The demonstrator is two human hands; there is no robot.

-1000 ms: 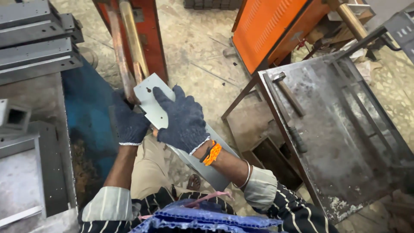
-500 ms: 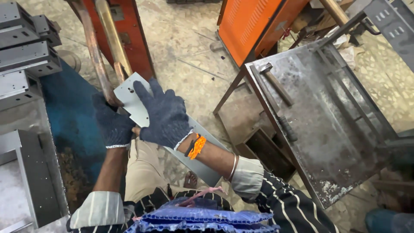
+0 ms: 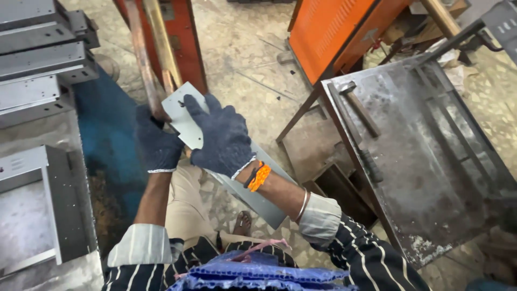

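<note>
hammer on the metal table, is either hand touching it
No, the hammer lies alone on the metal table, while the left hand and right hand both grip the grey sheet-metal piece away from it.

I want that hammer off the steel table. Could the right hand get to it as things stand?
Probably not yet: the right hand is pressed on the grey metal strip, so it is occupied. The hammer lies uncovered on the steel table.

Gloved left hand (image 3: 157,144), right hand (image 3: 222,137) gripping grey metal bracket (image 3: 186,116)

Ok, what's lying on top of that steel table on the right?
On the steel table lies a hammer, plus a dark-handled tool near its left edge. Its far right corner is out of frame.
</note>
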